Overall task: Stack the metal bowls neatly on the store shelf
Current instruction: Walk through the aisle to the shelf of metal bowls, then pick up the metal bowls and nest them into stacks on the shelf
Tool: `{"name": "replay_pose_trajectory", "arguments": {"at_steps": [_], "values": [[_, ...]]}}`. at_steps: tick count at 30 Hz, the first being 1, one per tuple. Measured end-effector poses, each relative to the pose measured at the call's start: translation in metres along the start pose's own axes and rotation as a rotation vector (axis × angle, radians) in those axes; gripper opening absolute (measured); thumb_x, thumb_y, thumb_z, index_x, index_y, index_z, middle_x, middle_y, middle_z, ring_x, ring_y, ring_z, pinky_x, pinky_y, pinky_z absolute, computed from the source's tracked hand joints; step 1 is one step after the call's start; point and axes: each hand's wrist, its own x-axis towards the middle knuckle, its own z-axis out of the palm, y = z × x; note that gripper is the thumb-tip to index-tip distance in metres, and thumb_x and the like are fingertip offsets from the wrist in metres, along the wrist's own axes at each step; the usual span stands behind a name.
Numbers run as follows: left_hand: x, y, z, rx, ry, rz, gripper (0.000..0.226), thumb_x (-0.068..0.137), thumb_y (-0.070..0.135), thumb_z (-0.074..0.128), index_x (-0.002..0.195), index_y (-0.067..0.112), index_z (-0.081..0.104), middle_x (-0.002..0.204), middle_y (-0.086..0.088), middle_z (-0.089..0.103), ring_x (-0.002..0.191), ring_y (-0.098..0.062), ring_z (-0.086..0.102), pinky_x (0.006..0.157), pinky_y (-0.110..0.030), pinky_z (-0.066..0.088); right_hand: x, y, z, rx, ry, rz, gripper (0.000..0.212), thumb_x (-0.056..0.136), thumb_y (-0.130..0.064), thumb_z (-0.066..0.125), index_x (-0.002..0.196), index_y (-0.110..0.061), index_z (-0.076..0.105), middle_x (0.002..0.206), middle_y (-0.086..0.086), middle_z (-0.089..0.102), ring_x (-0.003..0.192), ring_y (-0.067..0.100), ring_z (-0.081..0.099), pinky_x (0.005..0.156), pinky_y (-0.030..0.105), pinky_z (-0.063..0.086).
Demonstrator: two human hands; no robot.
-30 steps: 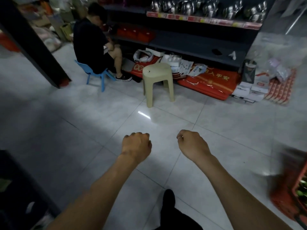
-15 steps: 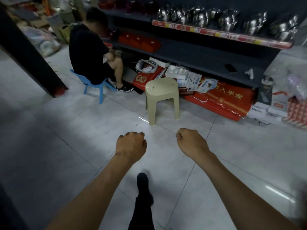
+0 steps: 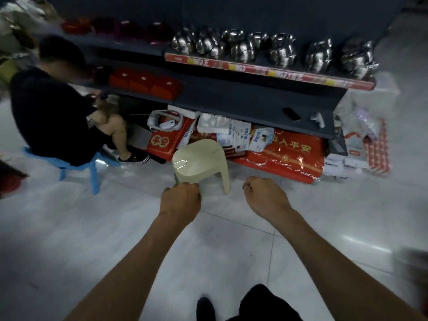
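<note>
Shiny metal bowls (image 3: 273, 50): displayed in loose clusters on the far dark store shelf (image 3: 266, 70), unstacked. Left hand (image 3: 180, 201) and right hand (image 3: 264, 196): closed into empty fists, near a beige plastic stool (image 3: 199, 161). Stacking judged not yet begun.

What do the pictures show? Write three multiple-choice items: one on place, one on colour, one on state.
1. Where are the metal bowls?
A. on the floor
B. on the shelf with the red price strip
C. on the stool

2. What colour is the empty stool?
A. beige
B. red
C. black

3. How are the hands?
A. both holding bowls
B. both closed, holding nothing
C. one gripping the stool

Answers: 1 B, bowls line that shelf. 2 A, its seat is beige. 3 B, left hand and right hand are empty fists.
</note>
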Motion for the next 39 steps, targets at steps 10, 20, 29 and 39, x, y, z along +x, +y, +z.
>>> {"name": "replay_pose_trajectory", "arguments": {"at_steps": [10,20,29,39], "values": [[0.215,0.061,-0.013,0.074,0.004,0.218,0.022,0.098,0.02,0.037,0.092,0.015,0.059,0.092,-0.004,0.066,0.082,-0.025,0.065,0.064,-0.03,0.041,0.162,0.07,-0.041,0.097,0.068,0.181,0.028,0.1,-0.023,0.041,0.101,-0.016,0.068,0.096,0.006,0.07,0.088,0.027,0.066,0.077,0.038,0.055],[0.412,0.191,-0.068,0.102,0.085,0.413,0.027,0.1,0.032,0.039,0.103,0.015,0.06,0.096,-0.004,0.066,0.088,-0.023,0.065,0.078,-0.039,0.055,0.303,0.176,-0.147,0.173,0.188,0.337,0.029,0.097,-0.019,0.041,0.104,-0.015,0.068,0.1,0.01,0.071,0.088,0.029,0.067,0.08,0.04,0.057],[0.557,0.272,-0.119,-0.031,0.079,0.471,0.029,0.101,0.035,0.037,0.099,0.019,0.061,0.096,-0.005,0.065,0.087,-0.026,0.063,0.078,-0.039,0.054,0.393,0.231,-0.22,0.172,0.325,0.384,0.023,0.094,-0.015,0.046,0.104,-0.015,0.066,0.095,0.017,0.068,0.086,0.038,0.067,0.068,0.035,0.05],[0.742,0.336,-0.113,-0.097,0.113,0.632,0.029,0.1,0.032,0.042,0.089,0.013,0.062,0.089,-0.009,0.068,0.08,-0.028,0.065,0.069,-0.034,0.05,0.571,0.275,-0.27,0.159,0.401,0.488,0.022,0.097,-0.018,0.044,0.101,-0.01,0.064,0.088,0.012,0.061,0.073,0.031,0.054,0.064,0.034,0.043]]}}
